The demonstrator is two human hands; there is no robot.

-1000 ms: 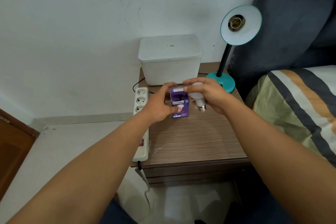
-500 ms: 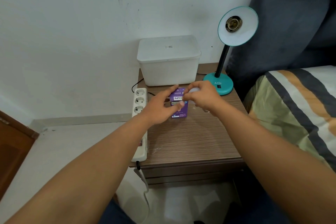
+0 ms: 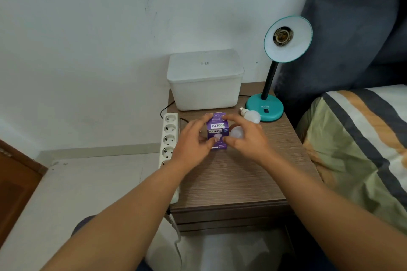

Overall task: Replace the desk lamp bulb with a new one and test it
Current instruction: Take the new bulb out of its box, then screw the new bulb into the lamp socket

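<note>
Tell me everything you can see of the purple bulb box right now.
The purple bulb box is a small carton, cardboard by its look, printed with ECOLINK in white lettering and a bulb picture low on its front. It stands upright on the wooden nightstand, in front of the white container. The left hand grips its left side and the right hand reaches over its top corner while cradling a white bulb against its right side. Whether the top flap is open cannot be told.

Your right hand (image 3: 246, 138) hides most of the white round bulb (image 3: 237, 132) at frame centre; its base stays unseen.
</note>
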